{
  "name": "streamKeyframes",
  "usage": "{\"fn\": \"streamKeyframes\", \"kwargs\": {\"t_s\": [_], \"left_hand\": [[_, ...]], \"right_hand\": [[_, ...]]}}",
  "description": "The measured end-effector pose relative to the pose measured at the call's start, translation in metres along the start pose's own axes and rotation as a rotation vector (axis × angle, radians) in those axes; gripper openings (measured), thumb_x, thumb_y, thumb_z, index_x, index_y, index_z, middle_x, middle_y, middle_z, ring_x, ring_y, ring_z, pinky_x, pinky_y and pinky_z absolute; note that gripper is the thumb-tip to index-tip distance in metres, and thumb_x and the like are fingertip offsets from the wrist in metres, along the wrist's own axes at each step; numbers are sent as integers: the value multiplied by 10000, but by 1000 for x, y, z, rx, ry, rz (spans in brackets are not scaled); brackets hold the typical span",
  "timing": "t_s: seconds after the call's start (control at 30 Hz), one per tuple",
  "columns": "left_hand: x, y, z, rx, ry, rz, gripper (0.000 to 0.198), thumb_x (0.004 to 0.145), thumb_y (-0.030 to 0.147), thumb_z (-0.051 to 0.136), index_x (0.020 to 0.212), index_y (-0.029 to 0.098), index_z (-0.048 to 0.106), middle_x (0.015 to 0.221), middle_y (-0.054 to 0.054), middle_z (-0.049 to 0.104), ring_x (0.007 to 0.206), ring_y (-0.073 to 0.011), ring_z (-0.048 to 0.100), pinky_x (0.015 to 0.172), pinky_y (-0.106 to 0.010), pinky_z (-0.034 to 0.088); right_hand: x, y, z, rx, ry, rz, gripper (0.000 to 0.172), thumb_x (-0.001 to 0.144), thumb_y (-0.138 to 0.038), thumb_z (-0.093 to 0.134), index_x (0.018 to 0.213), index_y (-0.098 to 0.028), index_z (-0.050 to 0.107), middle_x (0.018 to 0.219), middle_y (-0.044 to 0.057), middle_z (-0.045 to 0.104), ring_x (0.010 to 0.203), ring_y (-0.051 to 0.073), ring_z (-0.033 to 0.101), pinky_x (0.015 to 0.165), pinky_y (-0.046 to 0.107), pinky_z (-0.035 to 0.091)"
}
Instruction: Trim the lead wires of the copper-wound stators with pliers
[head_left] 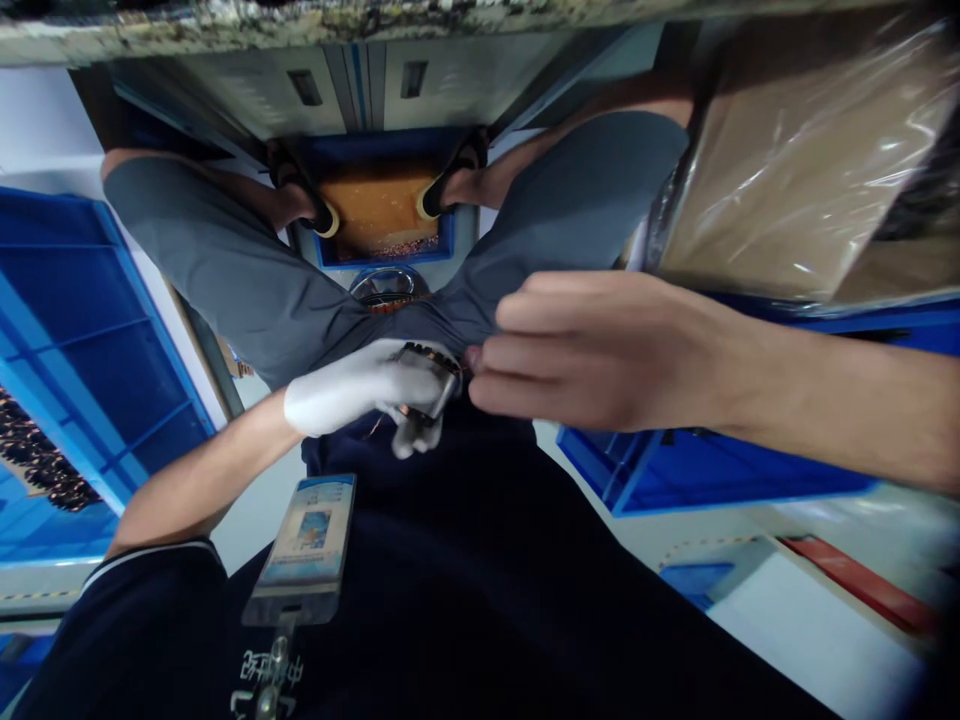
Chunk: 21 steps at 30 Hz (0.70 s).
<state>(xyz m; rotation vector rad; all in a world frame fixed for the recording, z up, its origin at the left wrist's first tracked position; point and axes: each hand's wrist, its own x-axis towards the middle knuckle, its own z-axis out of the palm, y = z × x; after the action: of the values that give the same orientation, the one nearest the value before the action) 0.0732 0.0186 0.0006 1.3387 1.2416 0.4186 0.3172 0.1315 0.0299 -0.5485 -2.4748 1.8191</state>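
My left hand (367, 385), in a white glove, is wrapped round a stator (442, 398) with a metal body, black toothed rim and copper windings. A thin loose copper wire (373, 428) hangs below it. My bare right hand (577, 350) is beside the stator, fingers curled in and slightly blurred by motion. Its thumb tip points toward the stator's rim. Whatever the right fingers pinch is hidden or too small to make out. Both hands are close together above my lap.
Between my feet lies a blue tray (382, 215) with copper bits. Blue crates stand at the left (90, 300) and right (720, 475). Plastic-wrapped cardboard (795, 190) sits at right. A worn table edge (450, 22) crosses the top. A badge (304, 545) hangs on my chest.
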Motion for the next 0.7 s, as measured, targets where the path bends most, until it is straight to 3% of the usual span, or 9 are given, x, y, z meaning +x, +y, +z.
{"fn": "streamKeyframes", "kwargs": {"t_s": [0.07,0.13,0.2,0.27,0.3,0.4,0.5,0.6,0.7], "left_hand": [[-1,1,2,142,102,113,310,876,290,835,1167,219,754,1065,-76,830,883,-259,806,808,-397,654],[0,5,3,320,200,287,302,933,271,774,1225,209,729,1187,-111,823,1012,-284,803,868,-410,622],[0,10,4,413,180,382,77,1010,252,675,1052,196,707,993,-89,800,868,-248,765,753,-371,554],[0,13,6,435,152,411,137,1038,256,611,916,206,649,744,-29,686,634,-197,632,605,-352,430],[-1,13,7,451,178,438,133,1031,254,606,912,209,648,691,-12,644,587,-190,581,575,-355,383],[-5,6,12,451,243,460,162,940,302,710,1079,218,722,812,-44,733,708,-235,657,645,-361,420],[-9,0,12,1,28,88,186,874,303,761,1027,231,682,846,-13,741,752,-215,678,711,-337,473],[-11,-2,6,-525,-183,-140,80,927,243,681,957,214,612,863,2,729,797,-179,676,780,-307,507],[-16,-2,0,-678,-90,-133,188,953,306,735,1064,199,628,1023,-51,792,945,-218,717,900,-347,519]], "right_hand": [[-3,3,-8,-90,68,4,225,1119,-415,694,951,-280,759,905,12,646,852,194,583,782,364,534],[-9,9,-8,110,-16,152,337,927,-531,937,1048,-261,776,1078,31,733,986,219,685,800,352,582],[-14,14,1,535,-217,373,425,873,-556,972,1031,-235,741,1086,40,770,974,213,748,785,334,627],[-17,17,16,913,-364,540,441,945,-581,896,909,-216,651,872,-1,717,763,158,707,680,299,609],[-18,18,23,991,-364,560,490,982,-616,849,858,-220,588,759,-38,637,650,126,627,608,273,556],[-17,15,37,619,-177,354,478,1130,-575,659,837,-238,488,680,-73,493,581,101,464,546,250,383],[-12,-2,28,66,-47,115,307,1193,-279,506,904,-221,590,807,-8,605,715,142,486,652,313,359],[-7,-32,-2,-418,46,-89,265,1204,-260,533,1007,-213,703,883,13,664,780,174,511,712,354,394],[-3,-72,-51,-736,271,-202,233,1138,-416,739,1212,-196,764,972,32,744,837,182,625,761,346,499]]}}
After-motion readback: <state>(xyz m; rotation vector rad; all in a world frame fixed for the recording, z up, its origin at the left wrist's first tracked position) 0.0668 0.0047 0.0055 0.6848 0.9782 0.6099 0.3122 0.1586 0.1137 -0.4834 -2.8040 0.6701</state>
